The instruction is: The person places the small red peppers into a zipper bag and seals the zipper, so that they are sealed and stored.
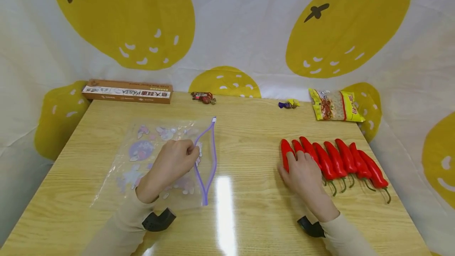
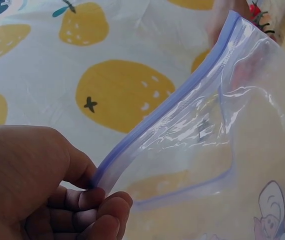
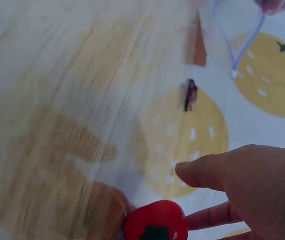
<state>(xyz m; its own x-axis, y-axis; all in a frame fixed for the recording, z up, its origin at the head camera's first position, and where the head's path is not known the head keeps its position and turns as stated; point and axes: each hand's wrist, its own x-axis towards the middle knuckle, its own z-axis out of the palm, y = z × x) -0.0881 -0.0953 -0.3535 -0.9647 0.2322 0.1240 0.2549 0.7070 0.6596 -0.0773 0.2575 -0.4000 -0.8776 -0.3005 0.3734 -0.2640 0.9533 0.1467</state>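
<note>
My left hand (image 1: 174, 159) pinches the purple zip edge of a clear zip bag (image 1: 140, 151) printed with pastel cartoon figures. The bag's mouth gapes toward the right. In the left wrist view, thumb and fingers grip the purple strip (image 2: 167, 110), and the other fingers are curled. My right hand (image 1: 303, 177) reaches over the left end of a row of red chili peppers (image 1: 327, 165) with green stems. Its fingers lie beside the leftmost pepper (image 1: 286, 149). From the right wrist, the thumb (image 3: 202, 172) stands apart from the red pepper (image 3: 155, 217), with a fingertip at its side.
Along the table's back edge are a long brown pasta box (image 1: 128, 91), a red-wrapped candy (image 1: 203, 97), a purple-and-yellow candy (image 1: 288, 104) and a yellow food packet (image 1: 335, 106). A white cloth with yellow fruit prints (image 1: 241, 31) hangs behind the wooden table (image 1: 256, 208).
</note>
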